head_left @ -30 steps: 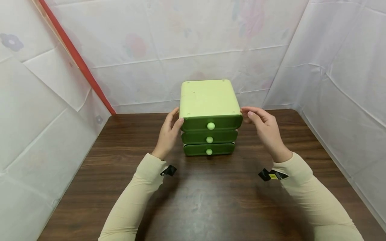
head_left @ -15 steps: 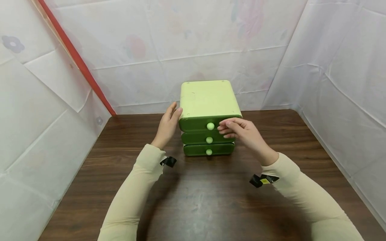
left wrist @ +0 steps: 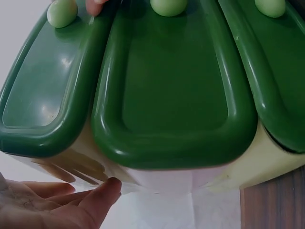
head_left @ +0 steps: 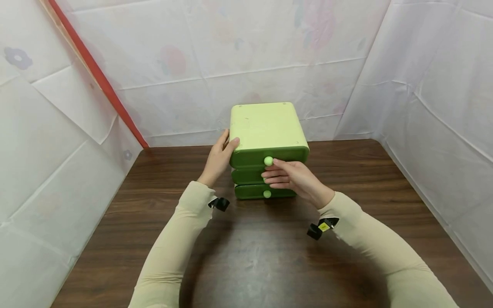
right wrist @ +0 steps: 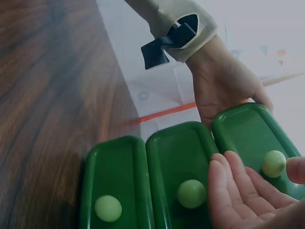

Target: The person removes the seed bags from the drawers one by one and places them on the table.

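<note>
Drawer unit (head_left: 267, 124) is pale green with dark fronts (head_left: 246, 158).

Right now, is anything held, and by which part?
Can't tell: the right hand is at the top knob, pinch unclear; the left hand shows no clear grip.

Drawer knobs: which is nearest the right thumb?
The top knob: the thumb of the right hand is beside it; the middle knob and bottom knob sit farther below.

Long cream sleeves (head_left: 165, 252), slightly wrinkled, snug cuffs (head_left: 194, 199) at the wrists, a small black block (head_left: 221, 204) poking through each, a yellow label (head_left: 324, 226) by the right one, bare hands (head_left: 218, 160)
</note>
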`<state>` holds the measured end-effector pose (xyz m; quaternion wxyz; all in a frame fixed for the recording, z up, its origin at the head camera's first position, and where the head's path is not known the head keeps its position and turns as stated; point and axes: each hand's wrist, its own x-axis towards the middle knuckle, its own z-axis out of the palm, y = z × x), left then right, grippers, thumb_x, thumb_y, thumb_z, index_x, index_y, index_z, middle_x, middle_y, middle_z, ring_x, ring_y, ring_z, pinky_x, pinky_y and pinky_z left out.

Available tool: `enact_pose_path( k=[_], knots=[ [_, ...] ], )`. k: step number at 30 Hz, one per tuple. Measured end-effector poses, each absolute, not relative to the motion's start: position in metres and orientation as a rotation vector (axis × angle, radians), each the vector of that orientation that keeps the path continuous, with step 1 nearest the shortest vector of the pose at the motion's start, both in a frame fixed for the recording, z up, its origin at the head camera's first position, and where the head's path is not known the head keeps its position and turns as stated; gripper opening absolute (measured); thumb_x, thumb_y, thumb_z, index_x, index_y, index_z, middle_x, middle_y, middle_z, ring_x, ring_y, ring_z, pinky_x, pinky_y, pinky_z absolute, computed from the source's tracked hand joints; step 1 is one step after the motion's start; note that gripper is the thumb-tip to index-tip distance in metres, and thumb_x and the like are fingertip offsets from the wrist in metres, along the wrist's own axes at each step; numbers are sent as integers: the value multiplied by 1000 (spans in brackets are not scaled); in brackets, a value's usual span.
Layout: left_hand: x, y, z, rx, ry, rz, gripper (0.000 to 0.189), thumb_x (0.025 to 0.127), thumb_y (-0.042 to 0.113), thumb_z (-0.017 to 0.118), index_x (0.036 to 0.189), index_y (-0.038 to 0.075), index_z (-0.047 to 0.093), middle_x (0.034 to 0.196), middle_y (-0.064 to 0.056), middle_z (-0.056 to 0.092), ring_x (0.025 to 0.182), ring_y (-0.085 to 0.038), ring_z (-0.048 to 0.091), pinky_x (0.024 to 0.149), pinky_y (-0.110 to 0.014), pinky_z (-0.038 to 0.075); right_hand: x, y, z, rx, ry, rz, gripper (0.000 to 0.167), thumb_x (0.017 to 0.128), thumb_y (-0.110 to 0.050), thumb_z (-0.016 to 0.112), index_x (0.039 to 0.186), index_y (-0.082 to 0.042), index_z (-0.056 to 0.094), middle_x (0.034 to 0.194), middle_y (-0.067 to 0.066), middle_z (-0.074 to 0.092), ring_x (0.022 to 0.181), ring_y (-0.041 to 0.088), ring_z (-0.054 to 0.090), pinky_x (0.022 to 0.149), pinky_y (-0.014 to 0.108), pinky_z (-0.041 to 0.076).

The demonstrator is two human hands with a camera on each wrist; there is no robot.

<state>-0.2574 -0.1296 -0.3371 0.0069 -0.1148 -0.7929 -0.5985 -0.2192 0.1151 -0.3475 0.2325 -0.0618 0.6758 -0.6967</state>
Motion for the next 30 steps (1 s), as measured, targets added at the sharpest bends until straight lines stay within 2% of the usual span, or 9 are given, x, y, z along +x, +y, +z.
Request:
enact_pose_path(
  k=[3,7,13,15,18,22,30],
  knots=[
    [-255,-128,-335,-349,-2491,-1897,71,102,47,45,159,24,10,165,4,13,149,-19,25,117,-43,33,-219,111,-349,-143,1811,-1977,52,100,-42,55,130,0,60,113,12,72,98,19,72,95,41,54],
    [-246,-125,-325,-337,-2505,-1907,69,104,41,44,159,18,9,166,-1,12,149,-23,25,115,-45,35,-218,106,-348,-144,1791,-2014,53,99,-42,56,130,1,60,108,9,74,97,18,72,93,38,55],
    [-231,-123,-310,-345,-2503,-1898,68,105,37,42,159,14,7,166,-5,8,151,-23,19,118,-44,31,-220,102,-346,-136,1761,-2027,56,98,-44,58,129,3,59,110,11,73,98,19,72,91,36,56],
    [-231,-123,-310,-346,-2493,-1908,68,105,37,43,159,15,8,166,-4,9,150,-23,22,116,-44,33,-221,101,-346,-136,1754,-2029,57,97,-43,59,129,4,59,111,11,73,98,19,72,90,36,56],
    [-242,-126,-322,-351,-2463,-1913,71,102,45,46,159,18,11,166,0,12,149,-20,25,115,-43,36,-223,101,-347,-128,1765,-2029,56,97,-42,59,128,5,59,111,12,73,98,19,73,89,35,57],
    [-255,-131,-338,-362,-2435,-1911,75,99,54,48,159,24,14,165,6,15,149,-15,25,114,-43,36,-223,101,-348,-119,1801,-2013,54,97,-42,60,126,3,62,115,15,72,101,22,72,93,39,55],
    [-257,-131,-341,-370,-2439,-1919,77,97,57,49,158,26,14,165,4,13,150,-16,23,117,-42,32,-215,105,-347,-120,1861,-1977,52,97,-42,61,123,2,65,121,19,68,105,23,71,99,45,50]
  ],
)
